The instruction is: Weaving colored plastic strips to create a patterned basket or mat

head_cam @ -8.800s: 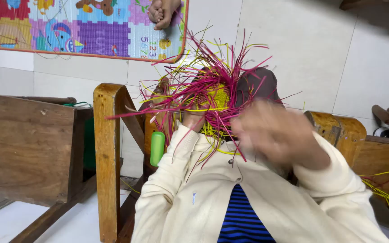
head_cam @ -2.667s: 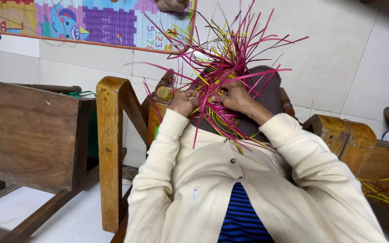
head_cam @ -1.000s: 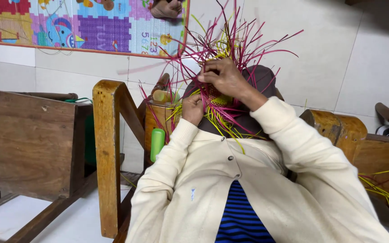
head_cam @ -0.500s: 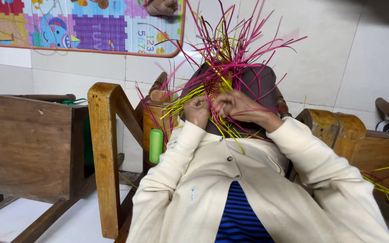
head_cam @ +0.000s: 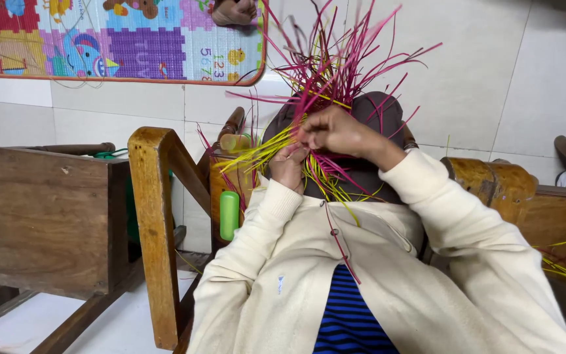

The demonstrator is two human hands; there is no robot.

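Right hand [head_cam: 339,131] fingers [head_cam: 314,128] pinched together on the bundle of pink and yellow strips [head_cam: 325,78], which fans up and far from the grip, with yellow ends sticking out left and more strands trailing down onto the cream cardigan [head_cam: 335,262]. Left hand [head_cam: 288,167] sits just below and near side of the right, fingers curled around the lower strands, though how tightly is hard to tell as they're partly hidden. Left of the hands a brown cup-like container [head_cam: 221,190] on the wooden chair frame [head_cam: 155,223] holds more strips, green tube [head_cam: 229,215] against it.
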